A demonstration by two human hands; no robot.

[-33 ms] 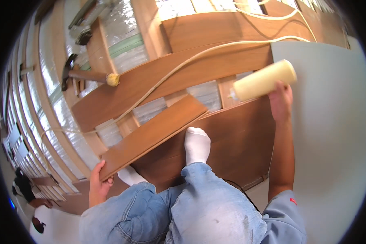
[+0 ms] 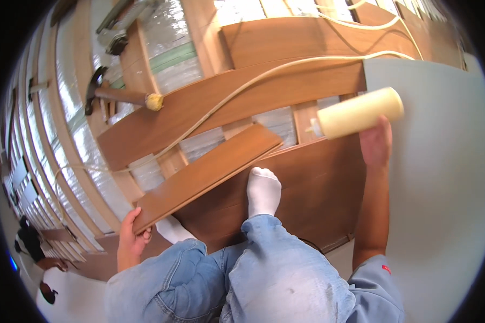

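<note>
My left hand (image 2: 133,235) grips the near left end of a short brown floorboard (image 2: 210,175), thumb on top. The board slants up to the right, its far end over the gap between the laid boards. In my right hand (image 2: 376,142) is a pale yellow squeeze bottle (image 2: 361,113), lying nearly level with its nozzle pointing left. Most of the fingers on the bottle are hidden behind it. Under my feet are darker laid floorboards (image 2: 318,188). A long brown floorboard (image 2: 237,102) lies beyond the gap.
A hammer (image 2: 124,96) rests at the left by the long board. A cream hose (image 2: 242,86) runs across that board. Wooden joists (image 2: 64,124) with shiny sheeting between them spread left. A grey panel (image 2: 431,177) stands at right. Another person (image 2: 29,242) is far left.
The bottle and my right hand have shifted slightly right and nearer. The whole view has moved a little; my left hand still holds the short board.
</note>
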